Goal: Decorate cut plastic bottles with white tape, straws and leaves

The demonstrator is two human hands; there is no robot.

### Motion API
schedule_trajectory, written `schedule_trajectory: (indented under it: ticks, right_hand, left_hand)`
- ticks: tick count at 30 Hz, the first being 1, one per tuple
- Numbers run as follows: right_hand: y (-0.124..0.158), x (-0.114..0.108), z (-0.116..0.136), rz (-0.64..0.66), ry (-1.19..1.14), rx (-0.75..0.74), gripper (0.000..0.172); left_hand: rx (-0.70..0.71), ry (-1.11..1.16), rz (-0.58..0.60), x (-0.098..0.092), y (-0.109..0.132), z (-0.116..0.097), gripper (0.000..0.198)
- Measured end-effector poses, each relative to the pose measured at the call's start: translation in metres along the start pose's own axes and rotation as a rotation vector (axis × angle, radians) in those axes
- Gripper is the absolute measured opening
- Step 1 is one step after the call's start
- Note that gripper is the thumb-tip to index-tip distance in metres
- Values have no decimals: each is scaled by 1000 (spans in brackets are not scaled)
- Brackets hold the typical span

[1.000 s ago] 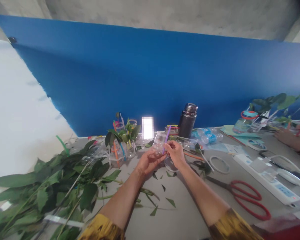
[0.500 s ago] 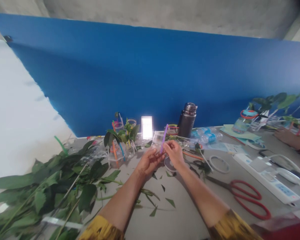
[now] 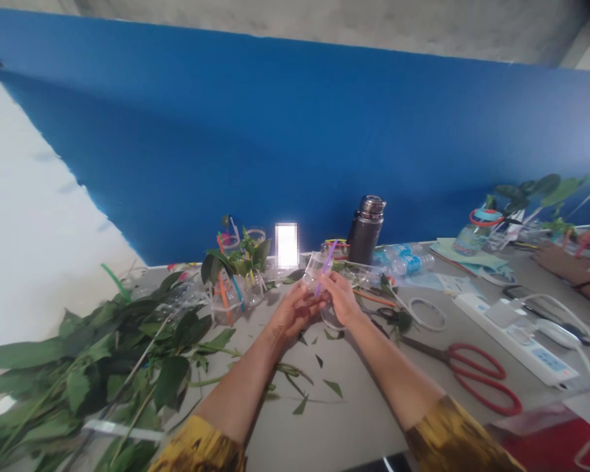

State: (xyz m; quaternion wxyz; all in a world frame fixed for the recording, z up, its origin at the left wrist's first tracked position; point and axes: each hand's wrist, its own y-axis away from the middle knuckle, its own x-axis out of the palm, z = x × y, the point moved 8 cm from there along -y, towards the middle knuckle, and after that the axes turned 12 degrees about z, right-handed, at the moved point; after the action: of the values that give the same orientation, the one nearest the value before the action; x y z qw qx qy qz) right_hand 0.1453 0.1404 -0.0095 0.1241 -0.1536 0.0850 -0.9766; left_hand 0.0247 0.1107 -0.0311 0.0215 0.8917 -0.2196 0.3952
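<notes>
- A small clear plastic cup (image 3: pixel 315 271) is held slightly tilted near the centre of the frame, between both hands.
- A thin purple plastic straw (image 3: pixel 329 257) is seen rising at a slant from the cup.
- The cup is cradled by the left hand (image 3: pixel 295 309), with its curled fingers (image 3: pixel 309 296) pressed together against the lower part of the cup.
- The right hand (image 3: pixel 341 298) is held just beside the left, with its fingers (image 3: pixel 327 282) pinched on the straw where it meets the cup; the exact contact is too small to be made out.
- A clear plastic ring (image 3: pixel 332 320) is seen under the right hand, on the grey counter (image 3: pixel 358 426).
- Small cut green leaf pieces (image 3: pixel 319 360) are scattered on the counter below the hands.
- Leafy green branches (image 3: pixel 103 354) are heaped at the lower left of the frame.
- Clear cups with coloured straws and leaves (image 3: pixel 231 295) are grouped left of the hands.
- A dark metal vacuum flask (image 3: pixel 365 223) and clear water bottles (image 3: pixel 406 263) are placed beyond the hands.
- Red-handled scissors (image 3: pixel 476 380) and a white power strip (image 3: pixel 516 337) are laid at the lower right.
- A co-worker's hand (image 3: pixel 558 265) is seen at the right edge, well apart.
</notes>
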Motion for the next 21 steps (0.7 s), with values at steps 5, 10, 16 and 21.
schedule_trajectory:
  ticks: [5,10,16,21]
  right_hand:
    - [3,2,-1,-68,-39,31,56]
    - [3,-3,0,-91,-24,-7,62]
    - [-2,-8,-6,-64,75,-35,59]
    - [-2,-11,-7,-77,150,-58,55]
  left_hand:
    - [70,-199,-85,0,0,-3,72]
    - [47,-227,-37,6,0,-1,75]
    - [50,-288,-115,0,1,-1,85]
    - [43,-261,-131,-1,2,-1,100]
